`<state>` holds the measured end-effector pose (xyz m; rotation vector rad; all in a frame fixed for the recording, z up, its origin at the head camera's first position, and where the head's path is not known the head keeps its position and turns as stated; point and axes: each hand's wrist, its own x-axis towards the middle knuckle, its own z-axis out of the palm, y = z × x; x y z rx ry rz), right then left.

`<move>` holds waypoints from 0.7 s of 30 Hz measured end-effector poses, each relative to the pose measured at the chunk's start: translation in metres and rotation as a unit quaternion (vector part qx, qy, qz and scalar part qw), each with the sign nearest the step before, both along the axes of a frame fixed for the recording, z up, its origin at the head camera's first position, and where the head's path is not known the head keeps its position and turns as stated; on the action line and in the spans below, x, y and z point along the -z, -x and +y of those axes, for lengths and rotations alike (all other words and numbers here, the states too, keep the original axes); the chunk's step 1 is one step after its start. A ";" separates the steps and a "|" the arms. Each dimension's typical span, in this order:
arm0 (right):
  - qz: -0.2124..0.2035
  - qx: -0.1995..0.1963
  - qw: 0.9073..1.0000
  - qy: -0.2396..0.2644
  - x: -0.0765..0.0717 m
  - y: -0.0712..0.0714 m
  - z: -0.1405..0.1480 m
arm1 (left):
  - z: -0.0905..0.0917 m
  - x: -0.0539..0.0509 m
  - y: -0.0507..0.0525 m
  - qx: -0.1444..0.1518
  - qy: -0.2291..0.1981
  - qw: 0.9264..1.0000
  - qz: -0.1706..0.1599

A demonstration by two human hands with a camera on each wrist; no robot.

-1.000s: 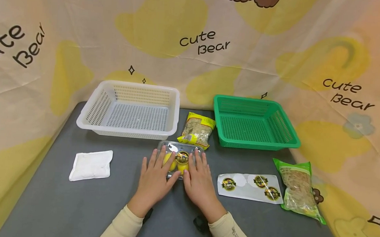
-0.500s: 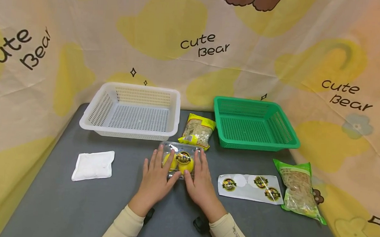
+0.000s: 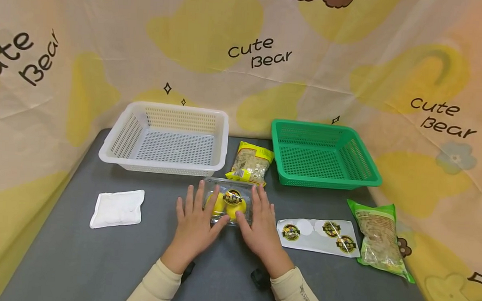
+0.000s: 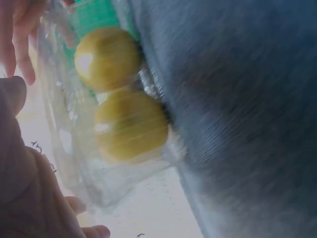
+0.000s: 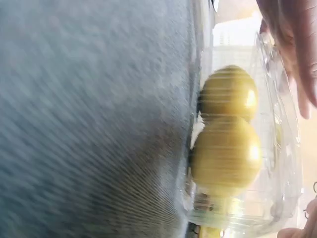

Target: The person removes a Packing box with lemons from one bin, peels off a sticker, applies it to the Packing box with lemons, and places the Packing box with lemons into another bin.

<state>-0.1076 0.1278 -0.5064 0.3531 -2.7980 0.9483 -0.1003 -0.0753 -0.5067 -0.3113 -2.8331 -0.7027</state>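
Note:
A clear plastic box [image 3: 229, 182] of yellow round fruit [image 3: 236, 208] sits on the table before me, with a round black-and-gold sticker [image 3: 233, 197] on its lid. Over its left side my left hand [image 3: 195, 229] spreads its straight fingers. My right hand [image 3: 261, 230] lies along the right side, fingers straight and pointing away. Neither hand grips the box; whether the fingertips touch it, I cannot tell. In the left wrist view two yellow fruits [image 4: 131, 126] show through the box wall. The right wrist view shows the clear box [image 5: 280, 163] side-on.
Behind stand a white basket [image 3: 165, 168] and a green basket [image 3: 324, 183]. Between them lies a yellow-edged bag [image 3: 251, 164]. To the right are a sticker sheet [image 3: 311, 245] and a green-edged bag [image 3: 380, 237]. A white packet [image 3: 117, 209] lies left on the grey table [image 3: 78, 264].
My hands have drawn slightly apart: the right one has shifted to the right and the left one's fingers have spread. More of the lid and sticker shows between them.

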 end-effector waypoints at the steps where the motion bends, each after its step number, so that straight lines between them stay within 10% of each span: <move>1: 0.001 0.004 1.000 -0.006 -0.002 0.001 0.001 | -0.001 -0.001 0.001 -0.001 0.001 1.000 0.000; 12: 0.008 0.052 0.999 -0.008 -0.019 0.020 0.023 | -0.007 -0.019 0.013 -0.007 0.003 1.000 -0.024; 21: 0.021 0.127 0.992 -0.011 -0.047 0.048 0.100 | -0.010 -0.014 0.014 -0.015 -0.016 0.998 -0.056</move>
